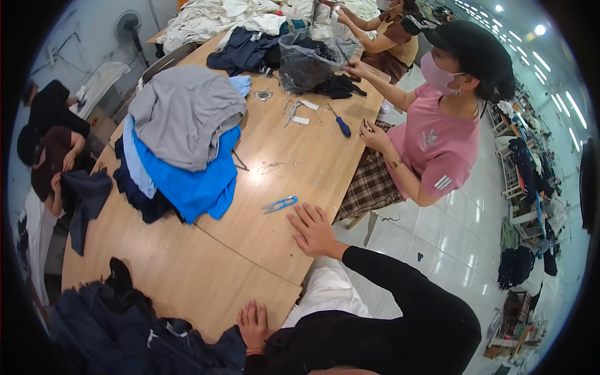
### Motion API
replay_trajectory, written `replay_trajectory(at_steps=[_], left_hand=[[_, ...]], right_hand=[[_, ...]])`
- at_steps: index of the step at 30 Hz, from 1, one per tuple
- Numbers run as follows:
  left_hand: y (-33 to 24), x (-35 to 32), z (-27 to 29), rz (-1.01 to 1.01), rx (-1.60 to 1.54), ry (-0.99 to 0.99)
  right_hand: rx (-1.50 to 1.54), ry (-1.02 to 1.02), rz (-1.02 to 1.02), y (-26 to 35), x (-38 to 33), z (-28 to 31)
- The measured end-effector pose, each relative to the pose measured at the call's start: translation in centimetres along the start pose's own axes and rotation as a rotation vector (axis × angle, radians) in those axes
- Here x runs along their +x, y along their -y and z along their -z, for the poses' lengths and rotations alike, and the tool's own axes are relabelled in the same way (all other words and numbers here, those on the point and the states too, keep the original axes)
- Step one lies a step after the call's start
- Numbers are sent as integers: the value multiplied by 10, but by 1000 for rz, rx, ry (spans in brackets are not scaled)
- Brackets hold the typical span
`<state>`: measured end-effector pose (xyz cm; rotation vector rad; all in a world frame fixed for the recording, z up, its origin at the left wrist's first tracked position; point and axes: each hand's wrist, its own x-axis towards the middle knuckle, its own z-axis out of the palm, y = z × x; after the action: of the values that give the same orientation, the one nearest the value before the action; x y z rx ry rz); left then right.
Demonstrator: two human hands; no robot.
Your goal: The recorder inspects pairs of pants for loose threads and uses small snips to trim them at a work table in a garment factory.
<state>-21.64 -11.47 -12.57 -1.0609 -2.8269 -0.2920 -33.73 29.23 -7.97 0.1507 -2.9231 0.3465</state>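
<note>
My right hand (pixel 314 230) lies flat on the wooden table (pixel 250 250), fingers spread, near its right edge. Just beyond its fingertips rests a pair of blue thread snips (pixel 280 204). My left hand (pixel 254 325) is palm down at the table's near edge, fingers stretched out, with nothing in it. Close to its left lies a heap of dark navy garments (pixel 137 331). Farther off is a pile of clothes, with a grey garment (pixel 184 112) on top of a bright blue garment (pixel 187 181) and several light and dark blue pieces.
A person in a pink shirt (pixel 431 137) sits at the right side. Near them lie a blue-handled screwdriver (pixel 342 125), white tags (pixel 301 119) and a clear plastic bag (pixel 306 62) holding dark cloth. People work on the left and at the far end. Tiled floor (pixel 425 250) lies to the right.
</note>
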Motion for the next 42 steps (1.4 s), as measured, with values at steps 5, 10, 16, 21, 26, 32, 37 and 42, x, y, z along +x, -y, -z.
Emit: replay_trajectory(at_steps=[5,10,16,21,26,32,37,42], left_hand=[[-26,25,40,65,-148,-43],[-21,26,39,47,-169,-86],[-21,17,47,60,-190,-61],[-20,16,54,96,-250,-74],[-10,40,66,245,-500,-4],[13,100,70,400,-730,36],[25,183,76,397,-691,-264],[61,310,60,370,-704,-437]], right_hand=[[26,-78,-17,5,-11,-17],[111,-186,-60,18,-2,-36],[-3,-163,-38,36,34,-49],[36,-255,-26,32,27,-58],[58,-212,-44,41,25,-51],[-33,-182,-74,44,37,-48],[-76,-90,-61,46,45,-45],[-46,-44,-98,44,44,-35]])
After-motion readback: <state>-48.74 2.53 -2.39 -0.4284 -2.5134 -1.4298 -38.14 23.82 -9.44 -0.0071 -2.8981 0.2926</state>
